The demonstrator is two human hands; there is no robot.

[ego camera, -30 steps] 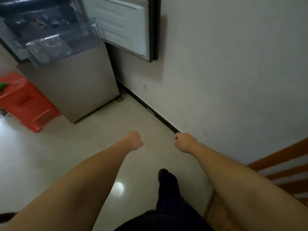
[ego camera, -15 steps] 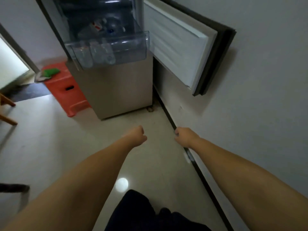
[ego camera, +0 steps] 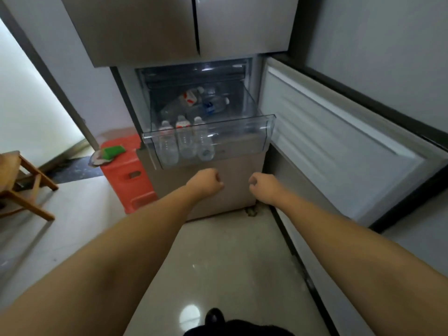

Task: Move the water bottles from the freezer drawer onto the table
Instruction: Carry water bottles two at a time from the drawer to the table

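Observation:
The clear freezer drawer [ego camera: 242,144] is pulled out of the fridge ahead of me. Three clear water bottles [ego camera: 184,141] stand upright at its front left. More bottles [ego camera: 194,103] lie on their sides further back, one with a red label and one with a blue label. My left hand [ego camera: 206,181] hangs just below the drawer's front, fingers curled into a fist with nothing in it. My right hand [ego camera: 263,189] is level with it a little to the right, also curled and holding nothing. The table is out of view.
The freezer door [ego camera: 339,146] stands open at the right, close to the wall. A red plastic stool [ego camera: 126,175] with a green item on top sits left of the fridge. A wooden chair [ego camera: 21,187] is at the far left. Pale tiled floor lies underfoot.
My view has swung left and up, bringing the fridge and its open drawer to the centre and closer. Both fists keep the same curled shape and now sit just under the drawer.

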